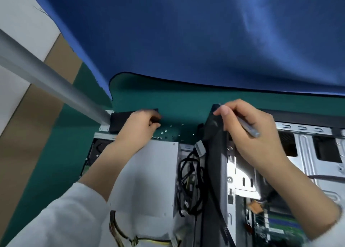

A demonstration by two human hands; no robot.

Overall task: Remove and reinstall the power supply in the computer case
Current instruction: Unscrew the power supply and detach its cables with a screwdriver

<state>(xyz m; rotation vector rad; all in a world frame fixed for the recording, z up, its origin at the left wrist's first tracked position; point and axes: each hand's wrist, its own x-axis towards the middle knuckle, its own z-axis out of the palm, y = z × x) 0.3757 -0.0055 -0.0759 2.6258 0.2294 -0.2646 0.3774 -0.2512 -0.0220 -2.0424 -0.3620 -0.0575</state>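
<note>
The power supply (149, 181), a plain grey metal box, sits in the computer case (308, 153) toward the left of the counter (65, 153), its black cables (188, 181) coiled just beside it and yellow wires (128, 237) trailing from its near end; it looks stiff, boxy and fairly heavy, with smooth sides that could slip, so I would take it by two opposite flat faces and not by the cables, which seem soft and easy to strain. The left hand (140, 127) reaches past the box toward the counter's far edge, fingers curled over the loose screws (164, 133) lying there; whether its grip pinches one I cannot tell. The right hand (248, 131) holds a screwdriver (248, 129), its thumb resting on a black panel (214, 153) standing upright in the case. The counter is covered in green; a blue cloth (186, 32) hangs behind its far edge; a grey metal post (46, 75) rises at the far left corner.
</note>
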